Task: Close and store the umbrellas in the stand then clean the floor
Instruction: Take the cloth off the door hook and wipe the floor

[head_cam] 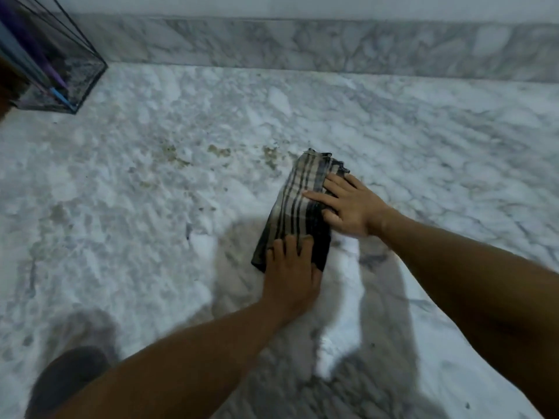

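Observation:
A folded checked cloth (298, 204), dark with beige stripes, lies flat on the marble floor (423, 131) in the middle of the view. My left hand (289, 267) presses on its near end with straight fingers. Pressing flat on its right side is my right hand (351, 207). Brownish dirt smears (217, 151) mark the floor just left of and beyond the cloth. At the far left corner stands a dark wire-framed umbrella stand (57, 65) with closed purple and blue umbrellas (27, 46) inside.
A marble skirting (302, 43) runs along the wall at the back. A dark rounded shape (69, 376), perhaps my knee or foot, sits at the lower left. Shadows of my arms fall on the floor near me.

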